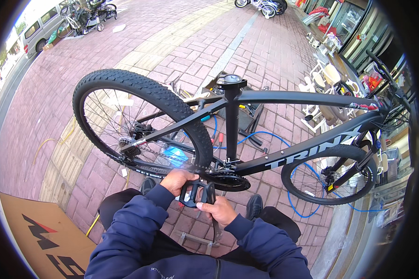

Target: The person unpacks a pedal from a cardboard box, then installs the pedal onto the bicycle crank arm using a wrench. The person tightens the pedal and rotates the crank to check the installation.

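A black mountain bike frame (pixel 232 121) stands upright across my front, its rear wheel (pixel 92 122) to the left and front wheel (pixel 287 179) to the right. My left hand (pixel 177 181) is closed on the upper left edge of a black pedal (pixel 189 194). Beside the pedal, my right hand (pixel 221 211) is closed around the dark crank arm (pixel 210 191), thumb against the pedal side. A slim dark handle-like piece (pixel 216 231) shows below that hand; its kind is unclear. The chainring (pixel 233 182) sits just beyond both hands.
Behind the frame, tools and a toolbox (pixel 252 96) lie on the brick paving (pixel 181 60). A blue hose (pixel 286 139) loops under the bike. A cardboard box (pixel 37 232) is at lower left. White chairs (pixel 319 83) line the shopfront at right; parked bikes (pixel 79 21) stand far left.
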Available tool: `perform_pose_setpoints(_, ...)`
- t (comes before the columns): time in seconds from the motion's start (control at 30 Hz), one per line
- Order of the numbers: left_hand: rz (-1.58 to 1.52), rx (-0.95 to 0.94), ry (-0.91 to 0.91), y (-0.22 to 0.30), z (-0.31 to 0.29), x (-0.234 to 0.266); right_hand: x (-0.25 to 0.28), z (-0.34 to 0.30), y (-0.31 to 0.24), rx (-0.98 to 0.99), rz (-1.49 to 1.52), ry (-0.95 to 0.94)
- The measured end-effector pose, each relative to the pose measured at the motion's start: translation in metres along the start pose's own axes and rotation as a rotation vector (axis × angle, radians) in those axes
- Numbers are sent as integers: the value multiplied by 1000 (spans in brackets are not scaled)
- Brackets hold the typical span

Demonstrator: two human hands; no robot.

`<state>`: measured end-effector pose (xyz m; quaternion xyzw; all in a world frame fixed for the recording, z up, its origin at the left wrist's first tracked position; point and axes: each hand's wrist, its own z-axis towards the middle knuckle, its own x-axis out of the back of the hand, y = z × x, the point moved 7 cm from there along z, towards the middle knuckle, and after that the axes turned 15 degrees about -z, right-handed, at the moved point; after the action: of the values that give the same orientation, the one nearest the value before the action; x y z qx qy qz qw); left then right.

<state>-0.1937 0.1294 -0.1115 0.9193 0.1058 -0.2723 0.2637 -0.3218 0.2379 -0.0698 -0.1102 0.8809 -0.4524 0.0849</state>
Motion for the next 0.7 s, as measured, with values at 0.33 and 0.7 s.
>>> perform_pose_setpoints(0.33,-86,140,-37,-3,-4,-8,-1,1,-1,69,86,30)
perform_pose_setpoints(0.7,-84,106,-43,-12,11,2,1,2,-5,63,72,-5)
